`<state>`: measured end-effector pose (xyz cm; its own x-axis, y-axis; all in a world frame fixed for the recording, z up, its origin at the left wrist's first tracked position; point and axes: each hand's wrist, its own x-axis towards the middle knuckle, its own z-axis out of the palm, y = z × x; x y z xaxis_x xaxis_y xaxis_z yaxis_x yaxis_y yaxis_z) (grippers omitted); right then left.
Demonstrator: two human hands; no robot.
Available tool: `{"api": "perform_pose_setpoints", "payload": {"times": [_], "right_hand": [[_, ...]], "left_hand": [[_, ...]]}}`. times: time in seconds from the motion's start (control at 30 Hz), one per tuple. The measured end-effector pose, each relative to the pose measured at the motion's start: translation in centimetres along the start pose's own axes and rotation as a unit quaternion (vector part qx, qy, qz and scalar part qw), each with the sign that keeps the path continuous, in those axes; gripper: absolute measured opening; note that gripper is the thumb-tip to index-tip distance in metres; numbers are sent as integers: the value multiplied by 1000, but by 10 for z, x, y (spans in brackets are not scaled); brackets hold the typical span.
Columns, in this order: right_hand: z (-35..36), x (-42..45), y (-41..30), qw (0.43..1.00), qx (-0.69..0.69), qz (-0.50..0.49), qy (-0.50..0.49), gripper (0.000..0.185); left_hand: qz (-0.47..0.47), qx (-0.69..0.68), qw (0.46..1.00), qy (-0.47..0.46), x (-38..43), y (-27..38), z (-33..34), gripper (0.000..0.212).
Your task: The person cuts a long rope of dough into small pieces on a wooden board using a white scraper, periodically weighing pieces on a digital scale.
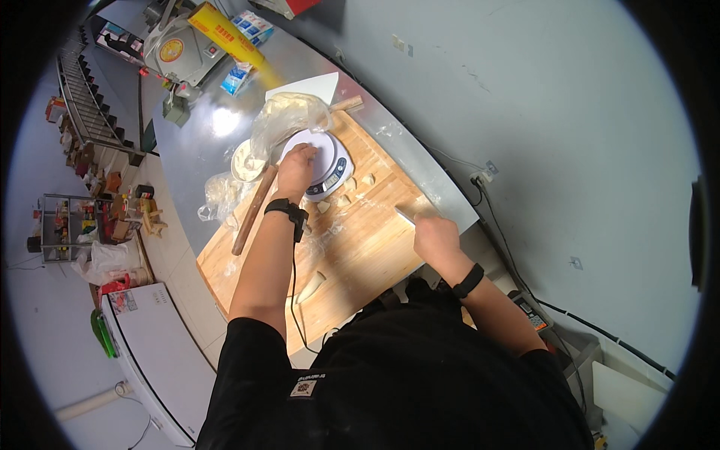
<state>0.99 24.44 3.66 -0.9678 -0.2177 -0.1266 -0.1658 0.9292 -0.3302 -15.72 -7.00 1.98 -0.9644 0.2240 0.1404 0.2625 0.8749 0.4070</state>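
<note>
My left hand (298, 166) is over the near left part of a white digital kitchen scale (326, 160), fingertips at its round plate; whether a piece lies under them is hidden. My right hand (437, 236) grips a flat metal blade, probably a dough scraper (405, 216), at the right side of the floury wooden board (371, 236). Several small dough pieces (343, 200) lie below the scale. A tapered dough strip (311, 287) rests near the board's front edge. Left of my left hand lies a wooden rolling pin (254, 211).
Behind the scale are a plastic bag of dough (289, 115) and a second wooden rod (347, 104). A white bowl (246, 163) and crumpled plastic (219, 194) sit left. A yellow film roll (228, 35) and a grey machine (183, 50) stand farther back on the metal table (197, 152).
</note>
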Motion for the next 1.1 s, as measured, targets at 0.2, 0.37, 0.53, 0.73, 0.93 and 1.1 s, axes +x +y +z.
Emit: {"api": "perform_pose_setpoints", "payload": {"times": [0.2,0.37,0.53,0.73,0.93,1.1], "right_hand": [[6,4,7,1000,15,-6,21,3],[2,4,7,1000,16,-13,5,4],[0,12,21,998,54,13,16,9],[4,27,66,948,291,125,13,29],[34,20,55,956,258,141,14,42],[25,5,32,988,104,113,-1,41]], "left_hand": [[-38,-66,994,77,-47,48,7,25],[-9,-108,994,-17,-92,117,33,27],[-44,-119,986,104,-102,128,42,24],[-137,-123,978,94,-187,103,8,23],[-305,-113,936,138,-296,98,-22,16],[-335,-142,914,178,-340,86,-38,21]]}}
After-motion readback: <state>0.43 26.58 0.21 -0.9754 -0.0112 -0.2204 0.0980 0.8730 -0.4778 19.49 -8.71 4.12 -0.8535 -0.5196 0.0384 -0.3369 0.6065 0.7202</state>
